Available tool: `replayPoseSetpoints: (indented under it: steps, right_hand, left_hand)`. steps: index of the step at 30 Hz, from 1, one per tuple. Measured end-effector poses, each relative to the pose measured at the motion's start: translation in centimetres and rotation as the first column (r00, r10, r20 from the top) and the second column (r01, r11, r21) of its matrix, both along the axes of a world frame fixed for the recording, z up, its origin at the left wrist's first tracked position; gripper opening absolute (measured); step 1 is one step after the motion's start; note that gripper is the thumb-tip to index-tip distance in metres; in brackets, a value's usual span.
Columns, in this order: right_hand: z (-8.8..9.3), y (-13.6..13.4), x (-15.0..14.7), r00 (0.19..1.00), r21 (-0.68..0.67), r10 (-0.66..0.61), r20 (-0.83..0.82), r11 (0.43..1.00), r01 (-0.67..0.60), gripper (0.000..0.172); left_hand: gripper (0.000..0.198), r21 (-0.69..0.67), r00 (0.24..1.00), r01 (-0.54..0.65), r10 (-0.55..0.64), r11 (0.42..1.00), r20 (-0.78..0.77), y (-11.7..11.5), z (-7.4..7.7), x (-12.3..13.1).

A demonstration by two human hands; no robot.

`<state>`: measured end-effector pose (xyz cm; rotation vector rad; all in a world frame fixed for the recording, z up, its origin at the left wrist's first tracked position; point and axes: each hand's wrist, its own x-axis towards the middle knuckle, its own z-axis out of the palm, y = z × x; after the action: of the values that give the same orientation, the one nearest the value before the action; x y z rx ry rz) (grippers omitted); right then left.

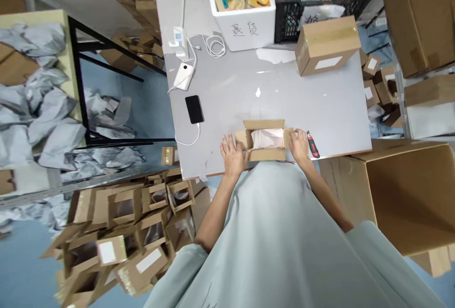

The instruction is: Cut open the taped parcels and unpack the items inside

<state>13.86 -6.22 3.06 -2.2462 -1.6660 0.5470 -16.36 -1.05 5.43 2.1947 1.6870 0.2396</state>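
Note:
A small open cardboard box (267, 154) sits at the table's front edge with its flaps folded outward. White paper or wrapping (267, 138) lies inside it, and whatever is beneath is hidden. My left hand (233, 157) rests at the box's left end, fingers spread, with the thumb against the cardboard near the left flap. At the opposite end, my right hand (299, 147) has its fingers bent and closed on the right flap. Just right of that hand lies a red and black box cutter (313, 145).
A black phone (195, 109), a white power bank (184, 76) and cables lie on the table's left. Behind are a white foam bin (245, 31), a black crate (287, 21) and a closed carton (329, 45). Several opened boxes (124, 208) crowd the floor; a large carton (408, 194) stands right.

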Motion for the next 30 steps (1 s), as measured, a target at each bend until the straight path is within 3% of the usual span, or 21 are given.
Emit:
replayPoseSetpoints:
  steps: [3,8,13,21,24,30]
  right_hand:
    - [-0.6,-0.4,-0.9,0.999,-0.021,-0.006,-0.041,1.000,0.005,0.043]
    - [-1.0,-0.9,-1.3,0.992,-0.065,-0.001,-0.130,0.998,-0.008,0.041]
    - [-1.2,-1.0,-1.5,0.986,-0.034,0.001,-0.166,0.999,-0.007,0.041]
    - [-1.1,-0.9,-1.1,0.979,-0.063,0.017,-0.203,0.998,-0.030,0.038]
    - [-1.1,-0.8,-0.9,0.980,-0.045,0.041,-0.194,0.998,-0.051,0.036]
    - [-0.8,-0.2,-0.4,0.980,-0.060,0.082,-0.179,0.994,-0.094,0.035]
  left_hand:
    - [0.035,-0.019,0.997,0.079,-0.080,0.997,-0.022,0.3,0.3,1.9]
    - [0.045,-0.088,0.944,0.324,-0.328,0.942,-0.033,1.3,0.8,9.5]
    - [0.046,-0.130,0.902,0.388,-0.405,0.913,-0.151,3.4,-0.3,15.0]
    - [0.031,-0.130,0.901,0.350,-0.372,0.928,-0.222,4.6,-1.0,14.5]
    - [0.038,-0.130,0.882,0.368,-0.390,0.920,-0.265,4.5,-1.0,15.1]
    - [0.031,-0.112,0.884,0.360,-0.376,0.926,-0.277,5.4,-1.9,16.4]
